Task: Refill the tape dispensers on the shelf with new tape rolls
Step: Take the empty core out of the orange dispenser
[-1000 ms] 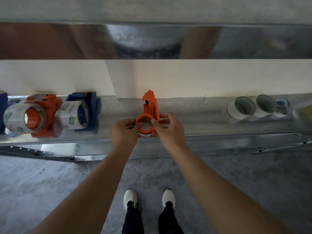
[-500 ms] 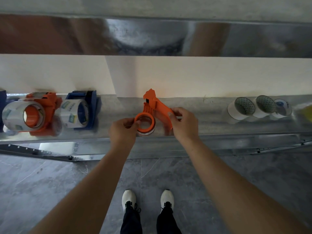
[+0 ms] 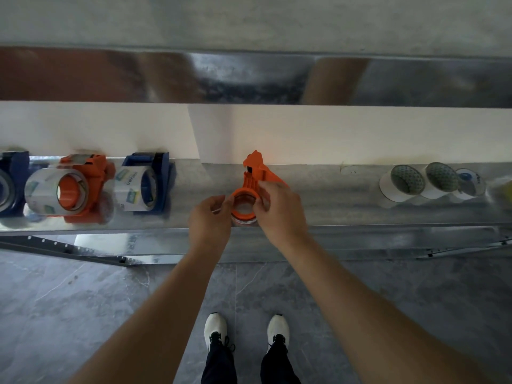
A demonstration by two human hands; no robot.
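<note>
An orange tape dispenser (image 3: 253,173) lies on the metal shelf (image 3: 332,200) in the middle, its round hub toward me. My left hand (image 3: 210,217) pinches the hub's left rim. My right hand (image 3: 279,209) grips the hub's right side and the handle. A thin clear ring, perhaps a spent tape core (image 3: 243,220), shows under the hub. To the left stand an orange dispenser (image 3: 83,187) and a blue dispenser (image 3: 149,184), each loaded with a clear tape roll. Three new white tape rolls (image 3: 407,184) lie at the right.
Part of another blue dispenser (image 3: 11,184) shows at the far left edge. A yellow object (image 3: 505,189) sits at the far right. A second metal shelf (image 3: 249,79) hangs above. My feet stand on grey floor tiles (image 3: 83,314) below the shelf front.
My right hand moved from the dispenser's handle back onto the hub's right side. The dispenser swung a little, its handle now pointing more to the back right.
</note>
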